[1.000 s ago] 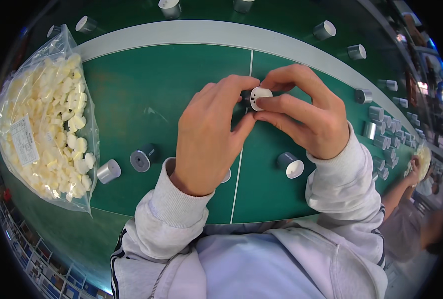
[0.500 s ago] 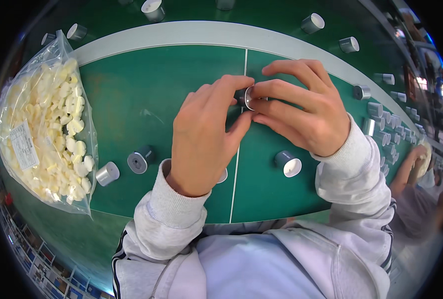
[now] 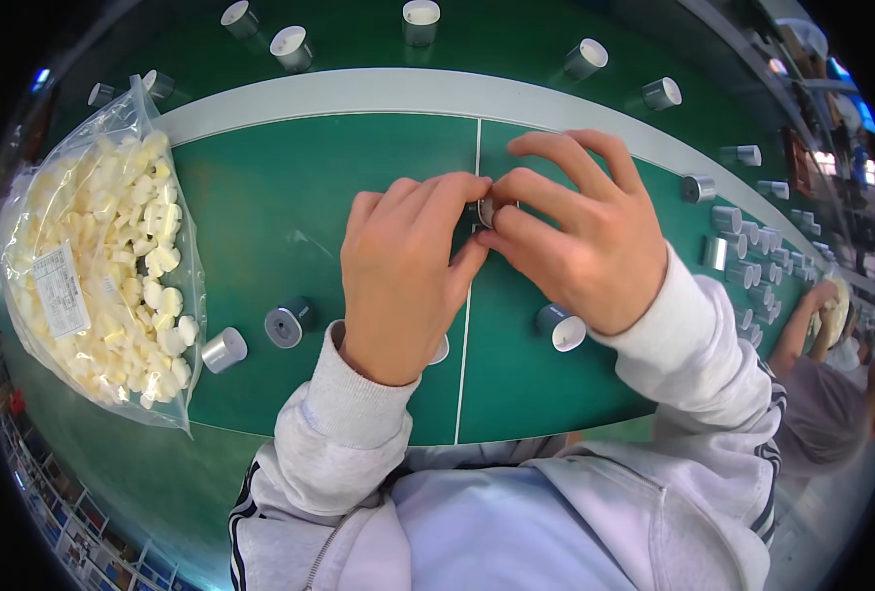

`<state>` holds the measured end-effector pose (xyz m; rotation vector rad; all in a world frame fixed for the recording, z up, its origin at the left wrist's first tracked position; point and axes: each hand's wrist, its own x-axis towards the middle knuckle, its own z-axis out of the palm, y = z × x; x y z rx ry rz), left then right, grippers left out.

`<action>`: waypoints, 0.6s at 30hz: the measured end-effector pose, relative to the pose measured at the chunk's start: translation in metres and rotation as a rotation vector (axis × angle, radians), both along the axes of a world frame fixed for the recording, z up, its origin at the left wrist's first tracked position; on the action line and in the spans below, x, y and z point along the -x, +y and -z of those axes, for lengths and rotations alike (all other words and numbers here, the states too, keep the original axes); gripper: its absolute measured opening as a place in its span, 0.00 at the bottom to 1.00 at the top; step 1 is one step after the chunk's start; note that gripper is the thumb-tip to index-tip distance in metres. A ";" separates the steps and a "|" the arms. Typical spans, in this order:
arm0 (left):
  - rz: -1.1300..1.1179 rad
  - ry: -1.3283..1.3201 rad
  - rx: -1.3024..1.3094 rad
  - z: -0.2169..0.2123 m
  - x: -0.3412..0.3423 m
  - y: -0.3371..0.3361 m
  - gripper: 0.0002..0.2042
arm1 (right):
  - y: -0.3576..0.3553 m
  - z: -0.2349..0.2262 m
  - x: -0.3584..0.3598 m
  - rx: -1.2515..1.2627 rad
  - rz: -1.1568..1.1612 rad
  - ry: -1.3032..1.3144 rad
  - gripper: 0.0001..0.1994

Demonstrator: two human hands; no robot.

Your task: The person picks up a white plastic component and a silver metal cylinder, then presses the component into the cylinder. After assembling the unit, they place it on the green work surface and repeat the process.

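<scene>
Over the middle of the green work surface, both my hands meet at a small dark and silvery cylinder [image 3: 486, 211], mostly covered by the fingers. My left hand [image 3: 398, 271] grips it from the left between thumb and fingertips. On the other side, my right hand [image 3: 585, 241] pinches at its pale open end with thumb and index finger, the other fingers raised and spread. Below the right hand lies a dark cylinder with a white inside [image 3: 561, 328]. Left of my left wrist are a dark cylinder with a holed end [image 3: 288, 324] and a silver cylinder [image 3: 225, 350].
A clear plastic bag of cream-coloured foam-like pieces [image 3: 127, 281] fills the left side. Past the grey border strip [image 3: 349, 96] stand several white-lined silver cups [image 3: 421, 22]. Many more silver cylinders [image 3: 743, 273] crowd the right, near another person's arm [image 3: 802, 320].
My right thumb and index finger have closed in tighter at the cylinder's open end. The view has shifted slightly, bringing more of the far cups into sight.
</scene>
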<state>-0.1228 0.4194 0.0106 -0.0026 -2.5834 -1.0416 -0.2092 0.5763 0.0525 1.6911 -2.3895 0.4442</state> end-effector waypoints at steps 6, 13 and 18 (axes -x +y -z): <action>-0.016 0.041 0.035 -0.001 0.002 0.006 0.18 | -0.004 -0.002 -0.007 -0.058 0.102 -0.052 0.08; -0.061 0.003 -0.181 -0.003 -0.002 0.006 0.20 | 0.002 0.012 -0.006 0.122 -0.033 -0.092 0.10; -0.129 0.072 -0.238 -0.025 -0.005 0.011 0.22 | 0.005 -0.008 0.000 0.055 -0.108 -0.031 0.11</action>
